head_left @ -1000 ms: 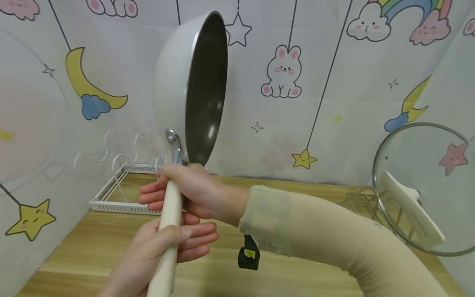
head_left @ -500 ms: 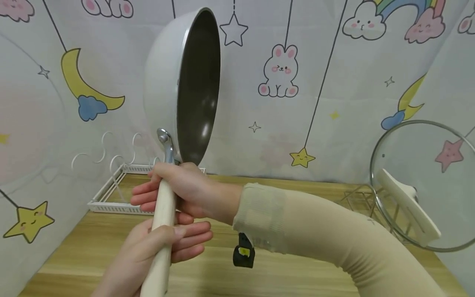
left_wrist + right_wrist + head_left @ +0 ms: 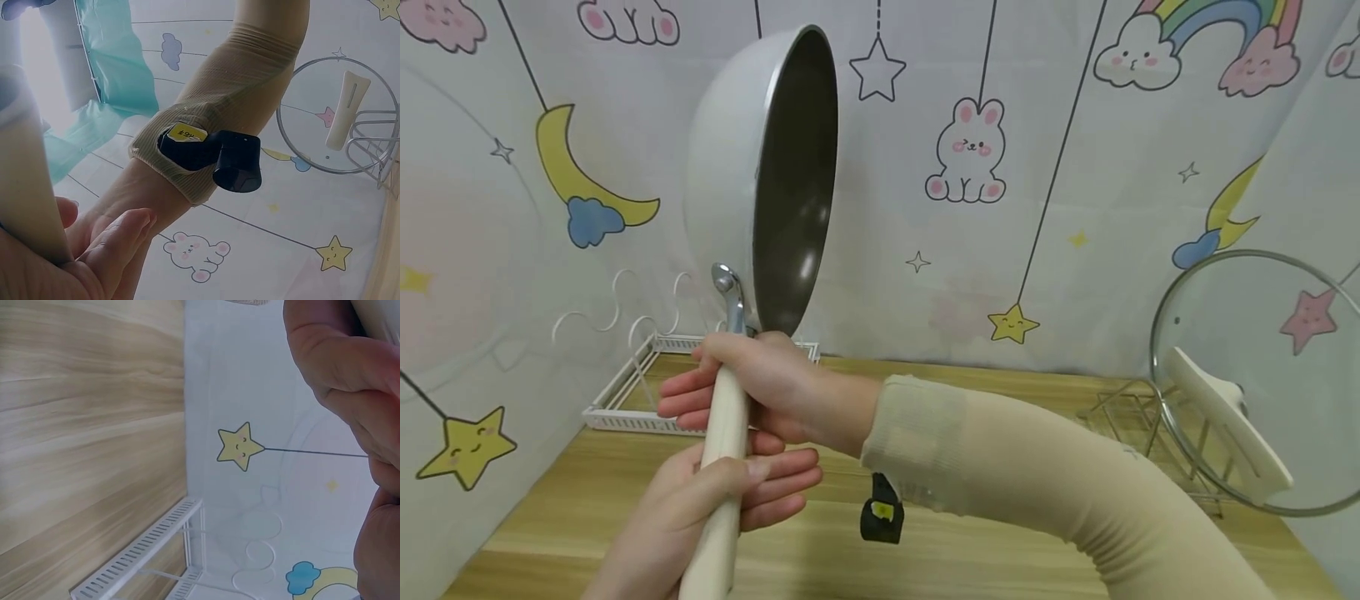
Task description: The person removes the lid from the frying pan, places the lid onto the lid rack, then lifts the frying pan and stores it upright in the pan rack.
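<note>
A deep frying pan (image 3: pixel 722 167), white outside and dark inside, is held upright above the table, its open side turned to the right. Its long cream handle (image 3: pixel 726 417) points down toward the person. The right hand (image 3: pixel 767 379) holds the handle's upper end near the metal joint, thumb over it and fingers extended behind. Lower down, the left hand (image 3: pixel 707 492) holds the same handle between thumb and palm, its fingers stretched out to the right. In the left wrist view the handle (image 3: pixel 25 181) lies in the left hand. The right wrist view shows the right hand (image 3: pixel 350 381) only partly.
A white rack (image 3: pixel 647 422) with curved wire hooks stands at the back left of the wooden table (image 3: pixel 1000 550). At the right, a glass lid (image 3: pixel 1285 292) with a long white handle (image 3: pixel 1232 425) stands in a wire rack (image 3: pixel 1123 412). A patterned cloth wall (image 3: pixel 865 208) closes the back.
The pan and both hands have drifted slightly to the left. Both hands keep the same hold on the handle.
</note>
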Demonstrator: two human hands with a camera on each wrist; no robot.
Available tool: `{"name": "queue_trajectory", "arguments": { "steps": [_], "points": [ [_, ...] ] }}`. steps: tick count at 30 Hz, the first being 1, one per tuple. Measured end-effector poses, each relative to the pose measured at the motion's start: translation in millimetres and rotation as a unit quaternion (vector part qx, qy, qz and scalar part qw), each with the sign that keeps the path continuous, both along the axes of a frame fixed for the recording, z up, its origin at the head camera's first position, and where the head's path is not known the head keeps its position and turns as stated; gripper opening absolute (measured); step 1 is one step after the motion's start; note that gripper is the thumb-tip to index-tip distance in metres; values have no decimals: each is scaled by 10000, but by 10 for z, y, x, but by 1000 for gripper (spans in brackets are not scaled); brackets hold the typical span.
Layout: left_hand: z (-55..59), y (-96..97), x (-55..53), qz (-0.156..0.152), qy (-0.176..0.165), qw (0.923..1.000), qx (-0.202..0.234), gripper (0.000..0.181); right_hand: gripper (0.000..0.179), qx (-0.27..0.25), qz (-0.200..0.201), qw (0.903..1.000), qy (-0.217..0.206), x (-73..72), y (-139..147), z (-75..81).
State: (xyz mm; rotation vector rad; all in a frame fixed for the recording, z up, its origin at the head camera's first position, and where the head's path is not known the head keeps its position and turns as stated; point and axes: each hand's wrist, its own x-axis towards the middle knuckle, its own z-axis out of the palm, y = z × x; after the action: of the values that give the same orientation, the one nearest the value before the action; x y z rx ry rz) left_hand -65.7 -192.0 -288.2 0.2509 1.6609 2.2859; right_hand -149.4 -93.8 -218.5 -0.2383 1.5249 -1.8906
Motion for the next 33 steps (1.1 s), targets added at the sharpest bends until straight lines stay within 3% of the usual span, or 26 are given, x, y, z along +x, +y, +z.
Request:
{"name": "queue_trajectory", "arguments": {
  "steps": [10,21,33],
  "points": [
    [-58,-50,-8,5,214,9998,7,38,25,-127,80,9999,9,-10,-55,-53],
    [-74,-102,-12,126,217,9995,-169,39,25,-74,245,9995,163,-23,-119,-76],
    [-48,-78,-14,550,116,9977,-370,36,23,115,332,9992,186,-62,-175,-92]
  ]
}}
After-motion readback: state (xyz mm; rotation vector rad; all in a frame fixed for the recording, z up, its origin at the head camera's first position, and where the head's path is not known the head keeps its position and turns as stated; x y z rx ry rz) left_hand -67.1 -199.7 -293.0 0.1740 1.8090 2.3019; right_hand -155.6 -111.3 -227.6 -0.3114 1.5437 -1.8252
